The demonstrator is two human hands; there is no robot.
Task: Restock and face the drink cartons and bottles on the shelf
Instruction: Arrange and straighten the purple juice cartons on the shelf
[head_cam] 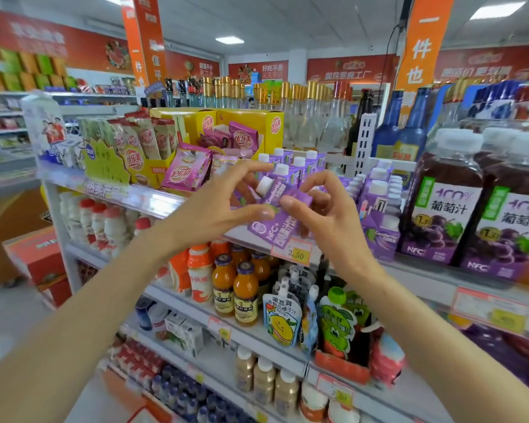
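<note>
carton [271, 228] "NFC", juice bottle [440, 209] "100%", price tag [292, 253] "2.50"

Shop interior from my feed. White panel ceiling [287, 22], rectangular lights [229, 40] all on. Red signs [348, 70] run along the top of the far walls. Two orange banners [425, 41] hang from above, and a black cable [388, 53] drops beside the right one. Pale floor [0, 315] at left. White metal shelf [57, 215] up front, more racks [3, 112] far left, blurred.

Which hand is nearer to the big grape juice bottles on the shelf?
Right. The right hand grips the purple carton left of the grape juice bottles; the left hand holds its other side, farther left.
</note>
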